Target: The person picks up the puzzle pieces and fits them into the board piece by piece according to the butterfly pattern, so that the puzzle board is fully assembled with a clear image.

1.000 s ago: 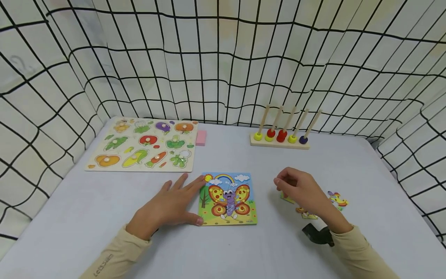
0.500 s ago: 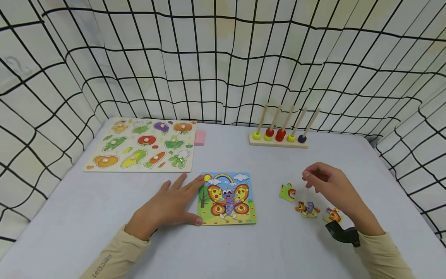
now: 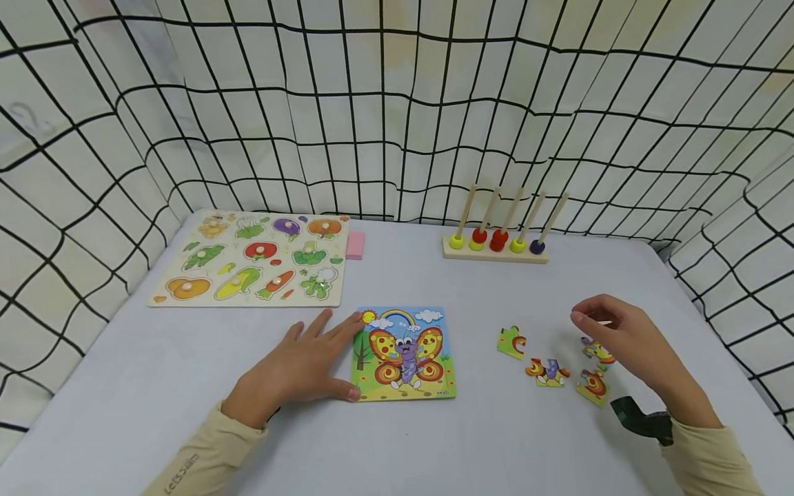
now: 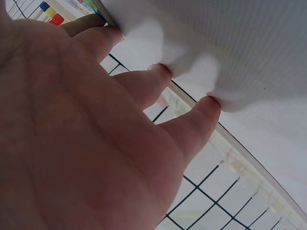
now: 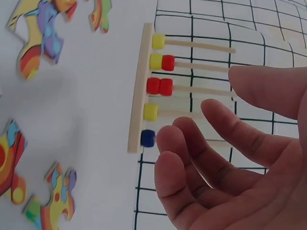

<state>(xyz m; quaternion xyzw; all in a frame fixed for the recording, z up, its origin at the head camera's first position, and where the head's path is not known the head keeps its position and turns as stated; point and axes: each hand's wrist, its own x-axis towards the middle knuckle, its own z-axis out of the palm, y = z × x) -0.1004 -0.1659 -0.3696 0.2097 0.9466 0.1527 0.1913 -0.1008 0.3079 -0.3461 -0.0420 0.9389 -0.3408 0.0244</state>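
Note:
A square butterfly picture board (image 3: 406,355) lies flat on the table. My left hand (image 3: 298,368) rests spread beside it, with fingertips and thumb at its left edge. Several loose jigsaw pieces lie to the right: a green-edged piece (image 3: 511,342), a piece with a purple middle (image 3: 548,373), a red-swirl piece (image 3: 593,387) and a yellow-and-purple piece (image 3: 598,351). Over that last one hovers my right hand (image 3: 635,341), partly covering it. The right wrist view shows this hand's fingers (image 5: 175,179) loosely bent and the thumb apart, nothing between them.
A vegetable knob puzzle (image 3: 291,238) lies at the back left, with a pink block (image 3: 355,245) at its right edge. A wooden bead rack (image 3: 496,253) with upright pegs stands at the back. Black netting (image 3: 384,93) rises behind the white table (image 3: 397,455).
My right hand has moved right, away from the green-edged piece to above the rightmost pieces, uncovering the other loose pieces. The left hand and butterfly board stay in place.

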